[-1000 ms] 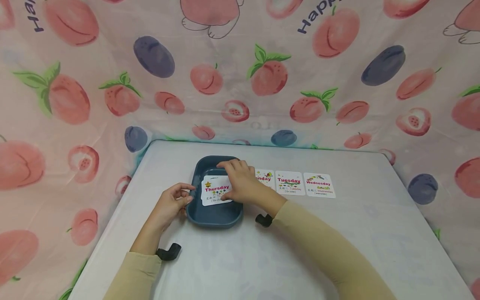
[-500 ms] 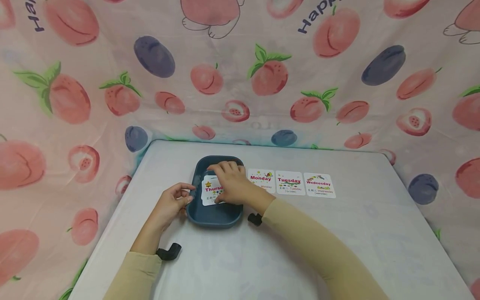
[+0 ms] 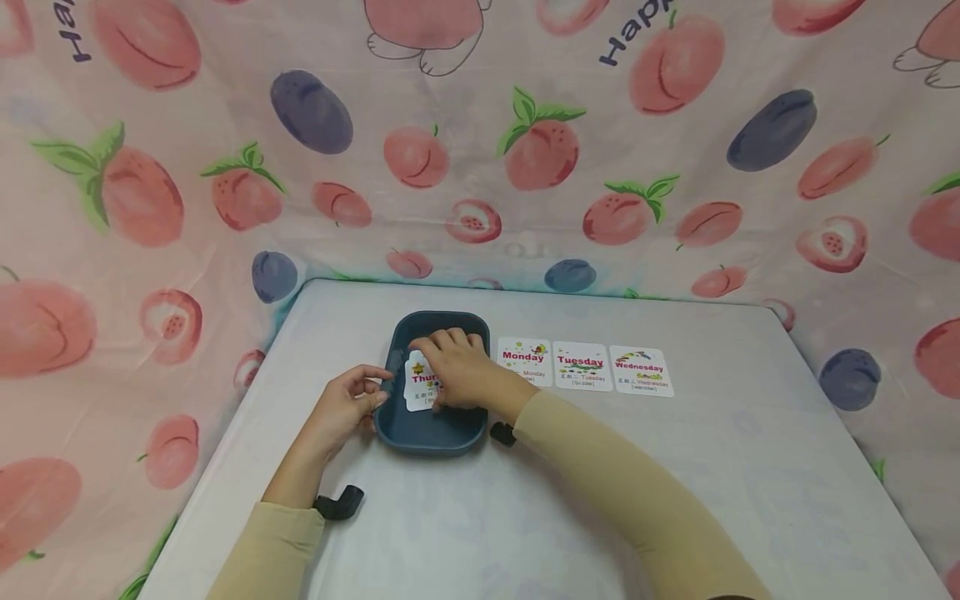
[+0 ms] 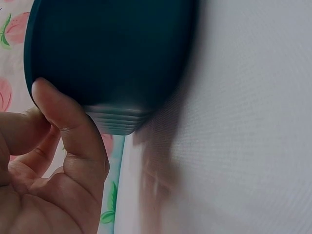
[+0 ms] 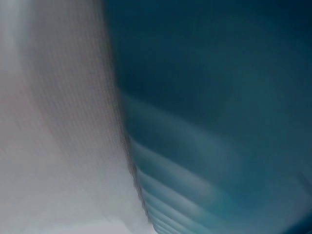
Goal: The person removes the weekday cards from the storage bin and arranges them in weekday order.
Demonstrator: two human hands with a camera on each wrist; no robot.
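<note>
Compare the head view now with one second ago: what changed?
The right hand has moved left over the tray, covering more of the Thursday card and exposing more of the Monday card. No grab or release is visible; whether it grips a card is hidden. Unchanged: the left hand pinching the tray's rim, and the Tuesday card and Wednesday card in their row.

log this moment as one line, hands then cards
left hand: holds edge of tray | right hand: over tray, partly covering card reading Thur, grip unclear | table: Monday card, Tuesday card, Wednesday card in row
</note>
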